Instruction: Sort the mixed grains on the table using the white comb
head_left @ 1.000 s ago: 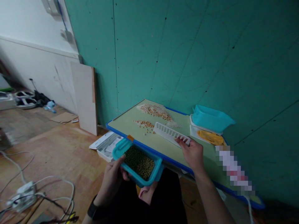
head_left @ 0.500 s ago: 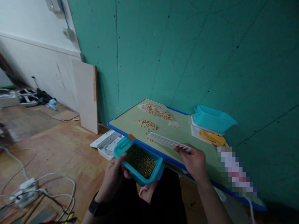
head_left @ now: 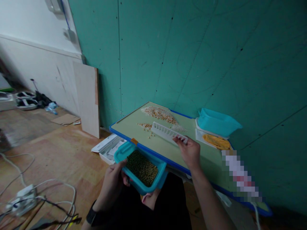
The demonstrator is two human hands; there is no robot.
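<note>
My left hand [head_left: 116,172] is closed on the left side of a teal plastic container [head_left: 161,174], held just below the table's front edge. Inside lie dark green beans [head_left: 136,161] and paler yellowish beans [head_left: 150,172]. A long white slotted plastic strip [head_left: 165,131] is gripped at its right end by my right hand [head_left: 189,150], above the tabletop. Partly behind the strip is a small patch of yellow beans [head_left: 144,125]. Farther back, a larger pile of yellow beans mixed with white grains [head_left: 159,114] lies spread out.
The table [head_left: 134,126] has a raised blue rim. At its right stand a teal bin [head_left: 217,123], an orange cloth-like item [head_left: 217,141] and a pixelated object [head_left: 241,175]. A white box [head_left: 107,153] sits beyond the container; cables and a power strip [head_left: 25,198] lie on the floor.
My right hand has moved the white strip away from the table's front edge, farther over the tabletop toward the small bean patch. My left hand still holds the container, slightly lower.
</note>
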